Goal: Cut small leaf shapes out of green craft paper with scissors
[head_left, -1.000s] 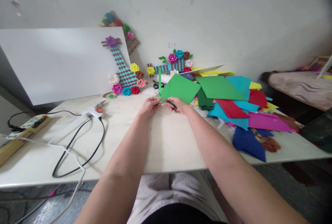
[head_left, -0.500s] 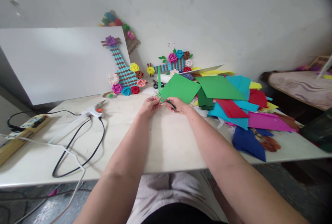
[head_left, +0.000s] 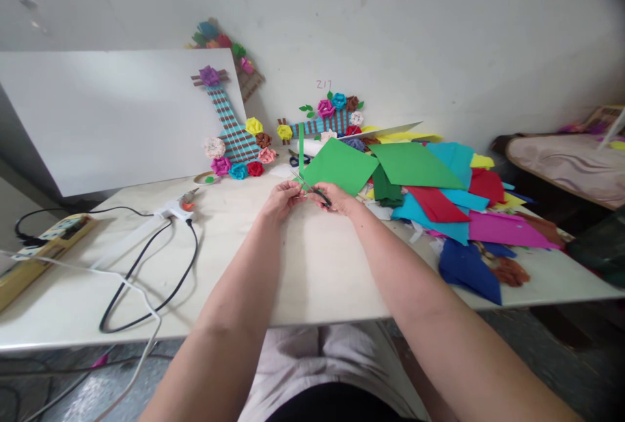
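Note:
My left hand (head_left: pixel 283 200) is closed, its fingertips pinching the lower end of a narrow green paper strip (head_left: pixel 301 148) that sticks up away from me. In my right hand (head_left: pixel 336 196) is a pair of scissors (head_left: pixel 321 196) with dark handles, its thin blades pointing up and left across the strip's lower part. Both hands are close together above the table. Right behind them lies a green sheet (head_left: pixel 339 167). What exactly sits between the left fingertips is small and partly hidden.
Coloured paper pieces, including a magenta sheet (head_left: pixel 508 230) and a blue piece (head_left: pixel 469 269), pile up on the right. A white glue gun (head_left: pixel 176 208) with a looping black cable lies left, near a power strip (head_left: pixel 49 246). Behind stands a flower-trimmed guitar craft (head_left: pixel 234 135).
Hardly anything differs. The view has shifted very slightly, and the hands, strip and scissors keep nearly the same positions.

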`<state>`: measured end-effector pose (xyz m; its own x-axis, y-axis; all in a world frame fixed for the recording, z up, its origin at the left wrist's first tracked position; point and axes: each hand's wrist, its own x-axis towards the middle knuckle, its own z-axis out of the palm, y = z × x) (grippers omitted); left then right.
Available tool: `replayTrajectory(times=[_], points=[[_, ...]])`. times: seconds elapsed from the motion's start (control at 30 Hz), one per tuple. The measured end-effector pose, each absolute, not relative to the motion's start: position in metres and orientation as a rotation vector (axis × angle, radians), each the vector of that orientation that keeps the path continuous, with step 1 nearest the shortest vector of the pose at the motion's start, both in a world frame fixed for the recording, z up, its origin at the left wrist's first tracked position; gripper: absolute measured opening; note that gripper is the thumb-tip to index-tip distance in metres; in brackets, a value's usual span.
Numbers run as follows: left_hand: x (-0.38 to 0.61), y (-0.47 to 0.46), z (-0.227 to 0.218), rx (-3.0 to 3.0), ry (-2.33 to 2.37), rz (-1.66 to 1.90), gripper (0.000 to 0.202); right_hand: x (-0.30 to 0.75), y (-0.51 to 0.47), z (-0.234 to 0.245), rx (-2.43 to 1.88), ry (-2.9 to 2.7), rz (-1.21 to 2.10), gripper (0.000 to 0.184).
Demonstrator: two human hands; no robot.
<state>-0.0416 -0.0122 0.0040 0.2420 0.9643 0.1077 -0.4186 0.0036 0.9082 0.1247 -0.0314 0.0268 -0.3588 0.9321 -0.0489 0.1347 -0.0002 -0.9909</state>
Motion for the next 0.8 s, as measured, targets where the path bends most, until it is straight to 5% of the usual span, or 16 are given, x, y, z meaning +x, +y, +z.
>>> replayTrajectory(times=[0.8], points=[[-0.0412,-0.0148,0.0063,1.024,0.673,1.217,0.011,0.1251,-0.0307,0.0248,-1.069,-1.643,1.387,0.02]])
